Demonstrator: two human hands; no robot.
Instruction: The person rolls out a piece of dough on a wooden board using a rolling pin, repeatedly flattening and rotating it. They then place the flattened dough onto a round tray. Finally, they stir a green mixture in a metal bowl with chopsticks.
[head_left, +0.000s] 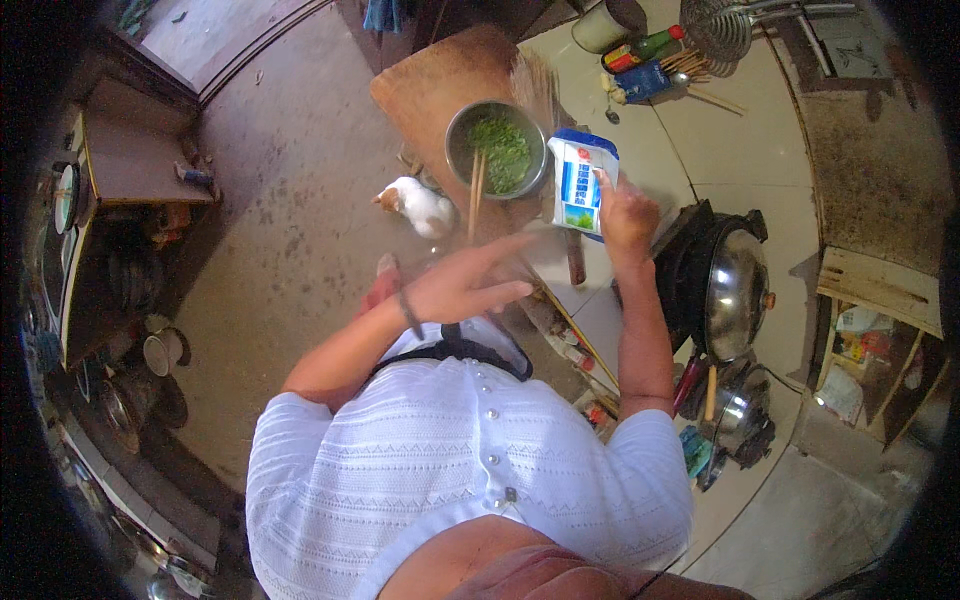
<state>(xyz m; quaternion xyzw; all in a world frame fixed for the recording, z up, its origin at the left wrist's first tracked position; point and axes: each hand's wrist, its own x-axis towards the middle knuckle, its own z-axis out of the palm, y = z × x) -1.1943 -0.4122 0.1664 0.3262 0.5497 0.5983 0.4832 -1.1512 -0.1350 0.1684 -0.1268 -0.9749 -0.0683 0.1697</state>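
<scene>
My right hand grips a white and blue plastic packet by its right side; printed writing faces up. Left of the packet, a round metal bowl holds chopped green leaves. A pair of wooden chopsticks leans in it, their ends sticking out towards me. The bowl stands at the near end of a wooden board. My left hand, partly blurred, hovers in front of the bowl with fingers apart and nothing held. A dark wooden handle shows below the packet.
A white and orange cat is on the floor left of the board. To the right stands a lidded wok, with another lidded pan nearer me. A bamboo brush, a green bottle and a blue chopstick box are on the tiled counter.
</scene>
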